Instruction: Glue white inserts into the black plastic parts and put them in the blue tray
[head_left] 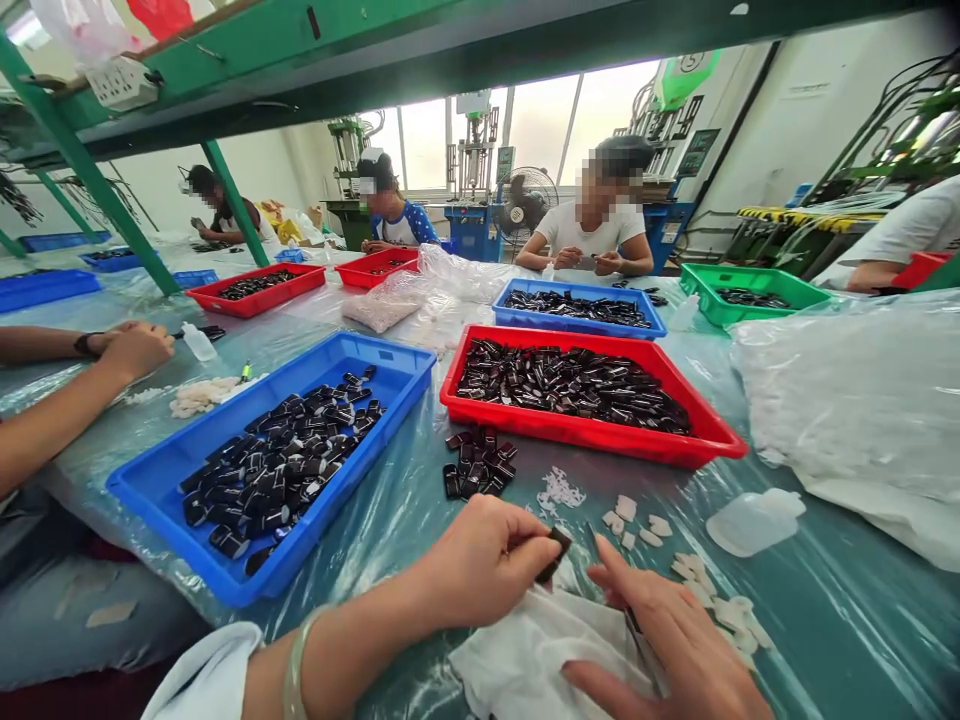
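Note:
My left hand point(480, 560) pinches a small glossy black plastic piece point(557, 550) between thumb and fingers, just above a white cloth point(525, 655). My right hand point(667, 640) rests on that cloth with fingers curled around a thin dark tool point(643, 640), its index finger pointing toward the black piece. A small pile of the same black pieces point(478, 465) lies on the plastic-covered table just beyond my hands. White pads point(637, 525) are scattered to the right of them.
A blue tray point(165, 480) of black pieces sits at left, a red tray point(705, 440) at centre. A translucent squeeze bottle point(754, 520) lies at right beside a large plastic bag point(862, 400). A co-worker's arms point(75, 385) reach in from the left; other people sit across.

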